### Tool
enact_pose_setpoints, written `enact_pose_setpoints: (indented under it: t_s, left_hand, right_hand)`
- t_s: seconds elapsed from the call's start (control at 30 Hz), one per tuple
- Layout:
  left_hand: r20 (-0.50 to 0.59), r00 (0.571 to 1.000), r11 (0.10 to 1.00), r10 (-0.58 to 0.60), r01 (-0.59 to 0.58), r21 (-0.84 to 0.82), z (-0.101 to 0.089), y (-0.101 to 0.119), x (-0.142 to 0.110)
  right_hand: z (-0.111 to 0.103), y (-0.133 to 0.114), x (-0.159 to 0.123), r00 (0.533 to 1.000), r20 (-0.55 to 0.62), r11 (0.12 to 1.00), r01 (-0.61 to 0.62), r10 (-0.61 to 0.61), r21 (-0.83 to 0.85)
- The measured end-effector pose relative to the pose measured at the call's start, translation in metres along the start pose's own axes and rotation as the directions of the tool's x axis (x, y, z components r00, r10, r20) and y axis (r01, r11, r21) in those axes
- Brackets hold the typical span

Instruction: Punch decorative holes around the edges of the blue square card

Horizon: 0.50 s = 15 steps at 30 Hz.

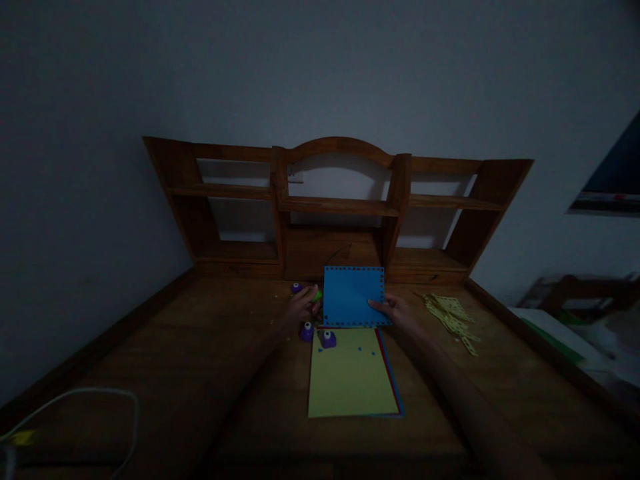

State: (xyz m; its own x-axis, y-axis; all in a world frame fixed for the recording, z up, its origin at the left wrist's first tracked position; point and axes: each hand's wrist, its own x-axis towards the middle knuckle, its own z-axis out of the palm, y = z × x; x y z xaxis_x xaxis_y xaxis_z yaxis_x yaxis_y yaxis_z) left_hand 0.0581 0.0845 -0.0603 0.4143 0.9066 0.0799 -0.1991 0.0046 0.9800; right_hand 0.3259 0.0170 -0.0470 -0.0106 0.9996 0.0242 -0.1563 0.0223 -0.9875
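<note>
My right hand pinches a blue sheet of paper at its lower right, thumb on the front. Small holes run along the sheet's top, right and bottom edges, and it is held up above the desk. My left hand is closed around a green craft punch beside the sheet's left edge. Whether the punch grips the paper I cannot tell. Below lies a stack of coloured paper with a yellow sheet on top. One purple punch rests on that stack. Another purple punch sits just left of it, and a third purple punch lies behind my left hand.
Punched yellow paper strips lie in a heap on the right of the wooden desk. A wooden shelf unit stands along the back. At the front left is a white cable. Tiny blue cutouts dot the yellow sheet.
</note>
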Motion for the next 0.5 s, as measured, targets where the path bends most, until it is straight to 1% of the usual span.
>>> enact_pose_setpoints:
  t_s: [0.1,0.23,0.4,0.5]
  left_hand:
    - [0.034,0.999,1.000,-0.003,0.004,-0.016,-0.0001,-0.0001,-0.0002]
    - [0.014,1.000,1.000,-0.006,0.006,0.003,0.0012,-0.0002,-0.0012]
    - [0.046,0.999,1.000,0.003,-0.002,-0.024,0.0044,0.0027,-0.0033]
    - [0.034,0.999,1.000,0.014,-0.015,0.014,0.0064,0.0052,-0.0055]
  right_hand:
    - [0.0024,0.0004,-0.0019,1.000,0.016,1.000,-0.019,0.019,0.023]
    - [0.0047,0.0000,-0.0031,0.999,0.020,0.998,-0.048,0.047,0.051]
    - [0.0016,0.0020,0.0003,1.000,0.010,1.000,-0.017,0.017,0.024]
    - [-0.0007,0.0054,0.0026,1.000,-0.004,1.000,-0.013,0.013,0.025]
